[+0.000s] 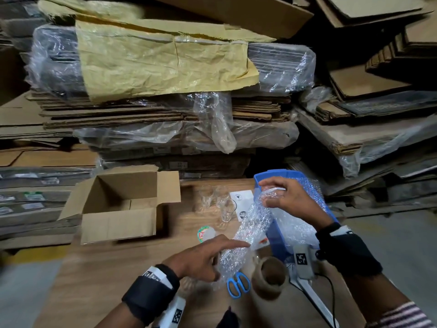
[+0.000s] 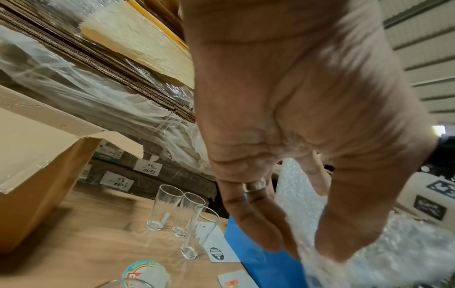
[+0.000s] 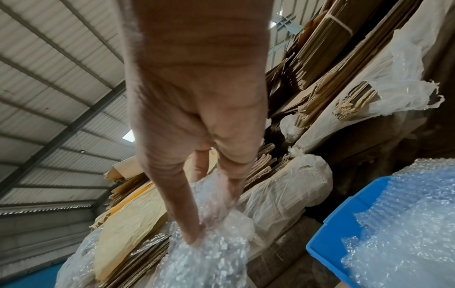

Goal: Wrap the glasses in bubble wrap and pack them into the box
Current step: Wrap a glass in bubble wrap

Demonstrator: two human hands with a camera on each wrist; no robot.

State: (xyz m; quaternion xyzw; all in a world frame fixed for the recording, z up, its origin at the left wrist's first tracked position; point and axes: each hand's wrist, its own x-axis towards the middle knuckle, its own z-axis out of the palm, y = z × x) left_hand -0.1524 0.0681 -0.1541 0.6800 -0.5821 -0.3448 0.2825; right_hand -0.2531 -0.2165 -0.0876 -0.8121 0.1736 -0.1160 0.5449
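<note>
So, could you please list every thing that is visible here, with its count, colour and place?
glasses: three, clear, upright on the table right of the box
box: one, brown cardboard, open, table's left
bubble wrap: one strip, clear, held above the table
bin: one, blue, table's right, bubble wrap inside
scissors: one, blue handles, near table edge
paper roll: one, brown, beside scissors
table: one, wood-coloured
cardboard stacks: many, brown, behind
left hand: touches the wrap's lower end
right hand: pinches the wrap's top
</note>
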